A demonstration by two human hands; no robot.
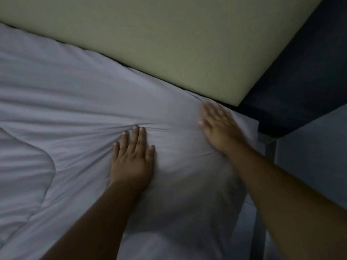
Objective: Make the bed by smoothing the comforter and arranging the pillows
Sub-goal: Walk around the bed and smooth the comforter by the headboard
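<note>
Palms flat, fingers spread, gripping nothing: our left hand (132, 156) and right hand (218, 126) press the pillow (178, 151); we sweep outward evenly, toward the headboard (169, 44).

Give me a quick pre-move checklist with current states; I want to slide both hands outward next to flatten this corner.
1. Left hand flat on the white bedding: ok.
2. Right hand flat near the headboard: seems ok, blurred.
3. Fabric between the hands smooth: not ok, creases fan from the left fingertips.
4. Comforter fold at left flattened: not ok.
5. Pillows arranged: cannot tell.
</note>
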